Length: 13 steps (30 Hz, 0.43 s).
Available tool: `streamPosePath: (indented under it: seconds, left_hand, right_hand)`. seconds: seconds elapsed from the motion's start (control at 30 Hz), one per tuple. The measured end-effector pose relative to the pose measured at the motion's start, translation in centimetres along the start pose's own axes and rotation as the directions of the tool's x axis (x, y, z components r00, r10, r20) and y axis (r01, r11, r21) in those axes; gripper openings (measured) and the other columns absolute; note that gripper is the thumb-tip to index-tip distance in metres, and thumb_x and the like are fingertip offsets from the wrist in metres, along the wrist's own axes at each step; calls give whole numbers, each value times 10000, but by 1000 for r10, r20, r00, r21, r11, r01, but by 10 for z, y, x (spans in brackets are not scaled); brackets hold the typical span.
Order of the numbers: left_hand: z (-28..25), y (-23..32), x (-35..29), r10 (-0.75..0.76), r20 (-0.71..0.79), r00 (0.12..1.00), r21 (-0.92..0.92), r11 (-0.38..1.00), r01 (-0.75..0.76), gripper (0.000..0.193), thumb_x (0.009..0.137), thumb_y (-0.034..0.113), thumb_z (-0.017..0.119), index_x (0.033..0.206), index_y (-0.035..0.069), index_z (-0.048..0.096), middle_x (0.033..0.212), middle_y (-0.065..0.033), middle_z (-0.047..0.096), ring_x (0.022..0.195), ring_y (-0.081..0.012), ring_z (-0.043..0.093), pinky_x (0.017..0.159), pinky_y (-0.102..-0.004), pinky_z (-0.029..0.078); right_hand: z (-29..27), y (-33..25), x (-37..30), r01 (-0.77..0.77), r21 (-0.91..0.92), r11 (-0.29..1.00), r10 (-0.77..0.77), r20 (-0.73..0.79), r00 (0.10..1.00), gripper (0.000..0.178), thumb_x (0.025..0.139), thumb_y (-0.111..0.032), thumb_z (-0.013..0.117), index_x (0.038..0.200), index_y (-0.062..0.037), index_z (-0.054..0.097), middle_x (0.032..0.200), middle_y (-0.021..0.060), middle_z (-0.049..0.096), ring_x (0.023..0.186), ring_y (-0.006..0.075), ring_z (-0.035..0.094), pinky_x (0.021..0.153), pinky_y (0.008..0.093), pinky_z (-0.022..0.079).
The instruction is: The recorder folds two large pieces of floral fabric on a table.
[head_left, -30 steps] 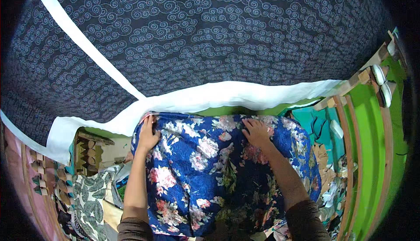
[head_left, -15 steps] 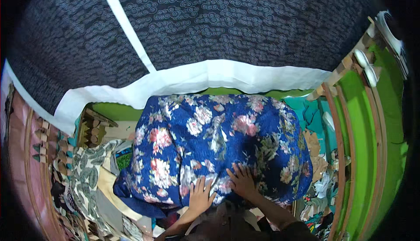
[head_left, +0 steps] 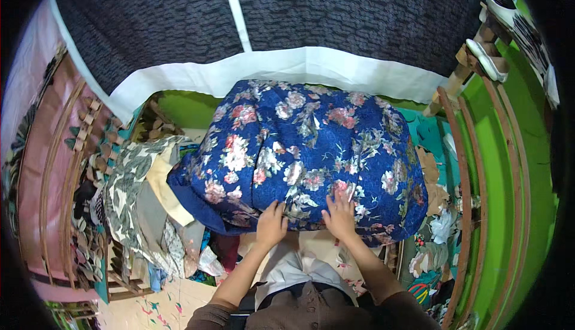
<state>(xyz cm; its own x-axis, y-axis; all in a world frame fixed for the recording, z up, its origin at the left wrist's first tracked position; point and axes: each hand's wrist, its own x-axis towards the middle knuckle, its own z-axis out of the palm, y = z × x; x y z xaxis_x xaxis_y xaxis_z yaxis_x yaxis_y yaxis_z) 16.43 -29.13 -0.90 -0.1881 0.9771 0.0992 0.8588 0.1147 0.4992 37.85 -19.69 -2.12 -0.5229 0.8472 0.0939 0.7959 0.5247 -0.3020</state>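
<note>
A big blue floral cloth (head_left: 299,144), with pink and white flowers, covers a bulky rounded mound in front of me. Near its front edge, my left hand (head_left: 272,226) lies on the cloth with the fingers apart. To the right of it, my right hand (head_left: 341,215) rests flat on the same cloth, fingers spread and nothing gripped. A dark blue flap of the cloth hangs at the mound's left corner. Whatever lies under the cloth is hidden.
Leaf-patterned fabric (head_left: 141,192) is heaped on the left beside a wooden rack (head_left: 66,168). Shoes (head_left: 488,60) sit on the right-hand rack (head_left: 458,174), with cloth scraps (head_left: 442,225) near its foot. A dark patterned curtain (head_left: 359,18) with a white hem hangs beyond.
The view has tilted down, so the mound sits higher and my lap and forearms show. My right hand has drawn back toward the cloth's near edge, and both hands are slightly farther apart.
</note>
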Motion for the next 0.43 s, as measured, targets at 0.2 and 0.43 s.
streamPosePath:
  seconds: [0.2, 0.43]
  left_hand:
    - [-28, -65, 22, -525, -290, 800, -357, 835, 419, 453, 858, 289, 502, 1119, -78, 449, 1076, -289, 489, 984, -419, 473, 869, -438, 367]
    - [-50, -163, 52, -923, -120, 367, -671, 348, 655, 760, 819, 467, 536, 1211, -153, 334, 1093, -320, 478, 1053, -441, 432, 906, -407, 357]
  right_hand:
    - [-1, -51, 12, -36, 61, 998, 28, 130, 991, 540, 846, -331, 484, 1326, -116, 360, 1405, 162, 255, 1317, 331, 189, 989, 634, 132]
    - [34, -97, 30, -110, 50, 993, 110, -1, 994, 577, 849, -315, 486, 1349, -86, 313, 1410, 194, 216, 1312, 388, 159, 1014, 592, 129]
